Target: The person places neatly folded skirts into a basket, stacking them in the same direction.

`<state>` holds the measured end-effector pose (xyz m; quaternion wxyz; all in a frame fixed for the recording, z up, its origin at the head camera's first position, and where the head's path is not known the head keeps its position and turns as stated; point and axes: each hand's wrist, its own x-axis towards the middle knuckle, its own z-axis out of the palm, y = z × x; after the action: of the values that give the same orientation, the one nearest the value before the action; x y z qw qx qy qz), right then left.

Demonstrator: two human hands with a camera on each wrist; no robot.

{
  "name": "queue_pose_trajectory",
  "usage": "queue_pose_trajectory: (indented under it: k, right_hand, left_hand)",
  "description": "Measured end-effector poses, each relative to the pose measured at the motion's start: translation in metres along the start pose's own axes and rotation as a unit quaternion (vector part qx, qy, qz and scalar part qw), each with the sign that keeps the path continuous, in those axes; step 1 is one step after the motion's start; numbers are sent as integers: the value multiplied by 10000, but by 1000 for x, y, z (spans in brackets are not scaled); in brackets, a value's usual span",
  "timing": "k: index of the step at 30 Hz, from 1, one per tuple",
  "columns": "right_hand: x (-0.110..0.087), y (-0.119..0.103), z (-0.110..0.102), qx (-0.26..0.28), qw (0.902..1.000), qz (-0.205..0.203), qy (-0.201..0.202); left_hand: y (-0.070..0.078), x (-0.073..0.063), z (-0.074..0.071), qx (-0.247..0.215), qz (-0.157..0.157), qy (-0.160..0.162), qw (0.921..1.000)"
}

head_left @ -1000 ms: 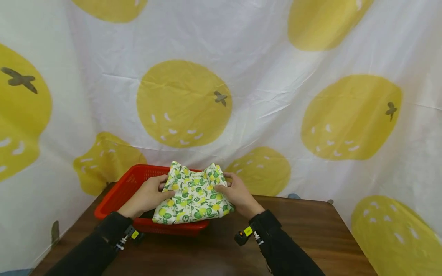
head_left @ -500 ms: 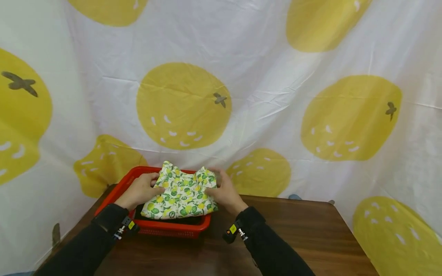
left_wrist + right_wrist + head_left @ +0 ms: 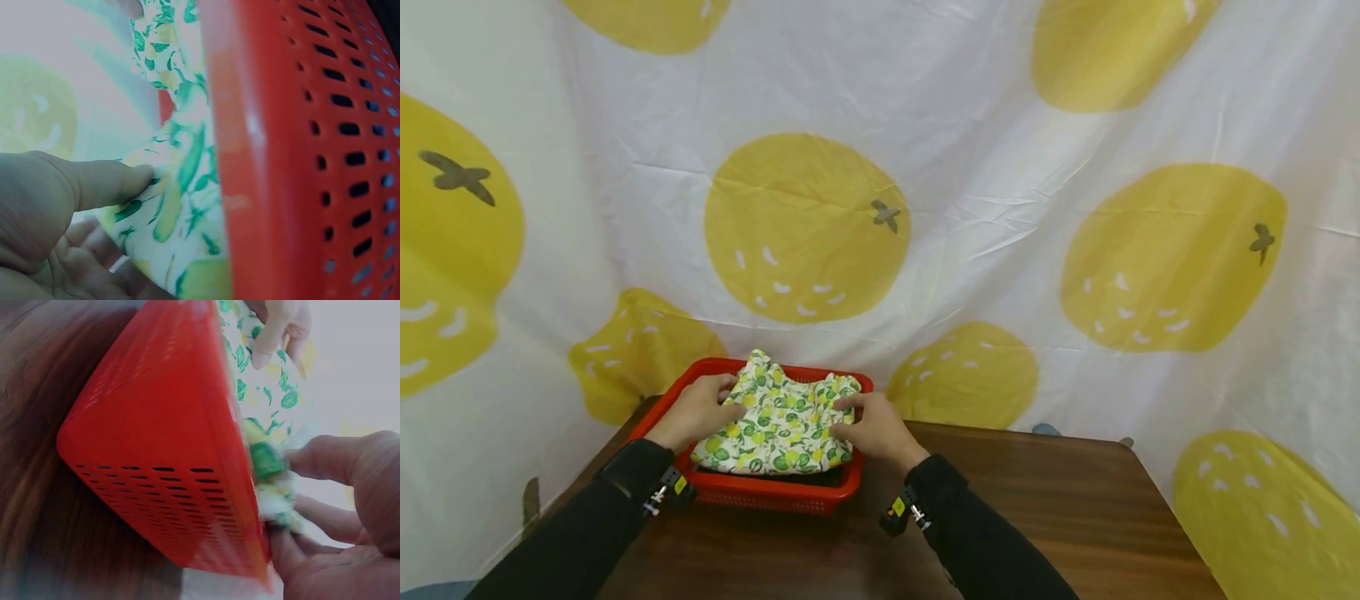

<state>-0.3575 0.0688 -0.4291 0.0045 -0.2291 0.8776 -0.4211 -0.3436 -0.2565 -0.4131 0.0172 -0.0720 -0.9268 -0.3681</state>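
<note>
A folded white garment (image 3: 778, 425) with a lemon-and-leaf print lies over the inside of the red plastic basket (image 3: 775, 493). Its neckline edge points toward the backdrop. At its left edge is my left hand (image 3: 700, 410); in the left wrist view the thumb (image 3: 119, 181) lies on top of the cloth and the fingers sit under its edge. My right hand (image 3: 876, 429) pinches the garment's right edge by the basket rim, the cloth bunched between thumb (image 3: 322, 456) and fingers in the right wrist view. Something dark shows beneath the garment in the basket.
The basket stands on the left part of a dark brown wooden table (image 3: 1022, 492). A white cloth backdrop (image 3: 970, 167) with large yellow lemons hangs behind and at both sides. Wrist cameras are strapped over both black sleeves (image 3: 985, 533).
Both hands have moved left with the garment, lowering it from above the basket's right part down into the basket. The right-hand fingers now show over the garment's right edge.
</note>
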Motion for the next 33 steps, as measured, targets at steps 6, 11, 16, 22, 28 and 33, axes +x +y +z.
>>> queue_pose_trajectory:
  k: [6, 11, 16, 22, 28, 33]
  right_hand:
    - [-4, -6, 1, -1156, 9917, -552, -148]
    - [-13, 1, -1, -1354, 9857, -977, -209]
    - [-27, 10, -7, -982, 9902, -984, -96]
    - [-46, 23, -23, -676, 9939, -855, 139]
    - [-68, 40, -39, -882, 9932, -711, 281]
    - [-86, 51, -51, -1009, 9932, -491, 298]
  left_hand:
    - [-4, 0, 4, 588, -312, 90, 9977]
    - [-8, -4, 8, 800, -254, 266, 9961]
    - [-10, -12, 14, 879, 248, 317, 9953]
    - [-2, -24, 25, 1129, 649, 392, 9907]
    - [4, -38, 36, 1431, 803, 506, 9851]
    - [7, -51, 39, 1657, 885, 522, 9808]
